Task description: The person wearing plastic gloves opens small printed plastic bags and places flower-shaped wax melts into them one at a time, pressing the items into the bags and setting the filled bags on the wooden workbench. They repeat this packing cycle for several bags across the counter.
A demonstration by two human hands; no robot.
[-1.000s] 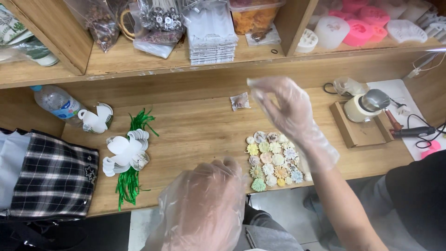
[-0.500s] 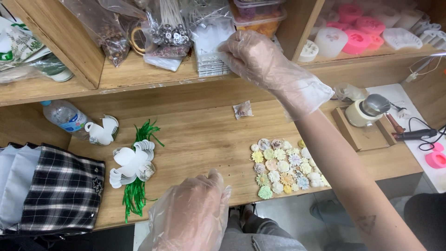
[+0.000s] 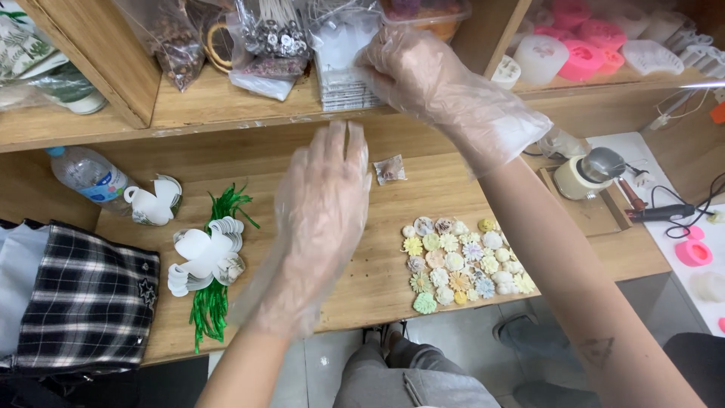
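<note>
Both my hands wear thin clear plastic gloves. My right hand [image 3: 430,72] reaches up to the wooden shelf and touches a stack of clear packets [image 3: 343,64] there; whether it grips them I cannot tell. My left hand [image 3: 321,204] is raised above the wooden table with its fingers spread, holding nothing. Several small pastel flower shapes [image 3: 462,264] lie in a cluster on the table [image 3: 362,295] below my right forearm. A small clear sachet [image 3: 390,169] lies near the table's back edge.
A plastic bottle [image 3: 87,174], white flower-shaped cut-outs [image 3: 202,257] and green strips [image 3: 211,310] lie at left, beside a plaid cloth [image 3: 83,302]. A small round pot [image 3: 589,172] stands on a wooden board at right. Pink and white moulds [image 3: 581,53] fill the right shelf.
My right hand has risen from above the flowers to the packets on the shelf. My left hand has lifted from the near edge to the middle of the view.
</note>
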